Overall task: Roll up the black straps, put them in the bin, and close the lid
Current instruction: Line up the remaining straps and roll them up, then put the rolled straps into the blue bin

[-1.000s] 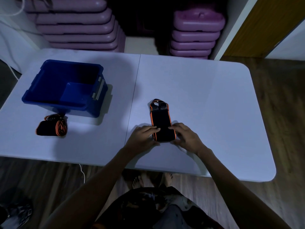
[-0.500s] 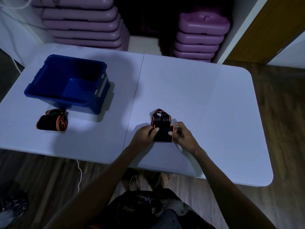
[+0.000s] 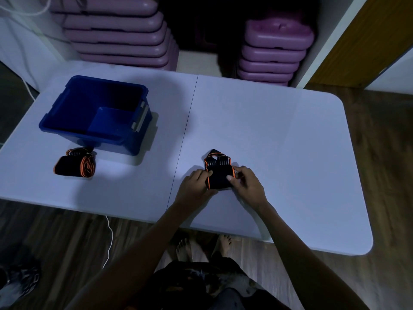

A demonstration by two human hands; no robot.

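A black strap with orange edges lies near the middle of the white table, mostly rolled, with a short looped end still sticking out on its far side. My left hand grips the roll's left side and my right hand grips its right side. A second strap, fully rolled, rests on the table at the left, just in front of the open blue bin. The bin holds no straps. I see no lid.
Stacks of purple plastic steps stand behind the table at the left, and another purple stack at the centre right. A white cable hangs below the table's near edge. Bare feet stand on the wooden floor.
The flat strap has been rolled away from me; a second ago most of it lay flat, and now only a short looped end sticks out. Both hands followed the roll forward.
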